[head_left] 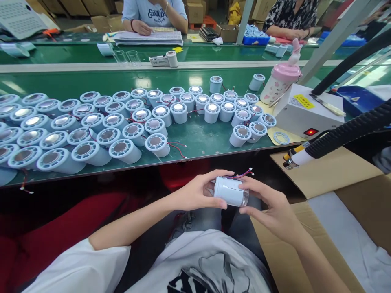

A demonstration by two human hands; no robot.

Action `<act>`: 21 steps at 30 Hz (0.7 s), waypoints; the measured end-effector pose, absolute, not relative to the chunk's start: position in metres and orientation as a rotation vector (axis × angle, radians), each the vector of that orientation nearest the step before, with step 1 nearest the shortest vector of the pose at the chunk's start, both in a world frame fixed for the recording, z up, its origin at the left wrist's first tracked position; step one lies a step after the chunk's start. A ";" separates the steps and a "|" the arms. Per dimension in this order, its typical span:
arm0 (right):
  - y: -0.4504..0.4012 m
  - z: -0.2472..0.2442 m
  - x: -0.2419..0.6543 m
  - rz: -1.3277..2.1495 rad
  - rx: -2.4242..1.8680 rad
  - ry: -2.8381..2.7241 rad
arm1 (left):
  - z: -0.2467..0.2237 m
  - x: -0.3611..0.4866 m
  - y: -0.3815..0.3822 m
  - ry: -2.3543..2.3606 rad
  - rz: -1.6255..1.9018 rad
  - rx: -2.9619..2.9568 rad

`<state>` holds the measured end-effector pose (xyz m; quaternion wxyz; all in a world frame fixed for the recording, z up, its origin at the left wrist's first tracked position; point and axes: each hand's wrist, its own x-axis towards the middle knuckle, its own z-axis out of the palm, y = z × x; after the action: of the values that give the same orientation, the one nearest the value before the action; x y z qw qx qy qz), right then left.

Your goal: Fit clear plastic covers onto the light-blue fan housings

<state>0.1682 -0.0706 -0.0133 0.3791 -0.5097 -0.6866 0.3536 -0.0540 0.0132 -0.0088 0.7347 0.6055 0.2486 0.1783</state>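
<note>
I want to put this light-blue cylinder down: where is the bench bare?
At the front edge of the green bench, between the cylinder with trailing wires and the right-hand cluster. Also a strip behind the main cylinder rows, up to the pale rail. It is crowded on the left, where cylinders stand packed.

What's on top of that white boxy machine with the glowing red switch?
On the white boxy machine there's a yellow rectangular label and a slim, pale-handled tool. The machine covers whatever is directly underneath, so that can't be seen.
</note>
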 end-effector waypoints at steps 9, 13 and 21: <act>-0.074 -0.005 0.166 1.254 -1.303 -1.494 | -0.004 -0.059 0.012 0.469 0.454 1.544; -0.074 -0.004 0.166 1.325 -1.319 -1.414 | -0.005 -0.060 0.011 0.451 0.465 1.588; -0.075 -0.008 0.167 1.488 -1.235 -1.291 | -0.003 -0.060 0.011 0.420 0.470 1.663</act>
<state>0.1671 -0.0753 -0.0077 0.3970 -0.4875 -0.5095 0.5875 -0.0601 0.0107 -0.0030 0.6301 0.7261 0.1835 0.2050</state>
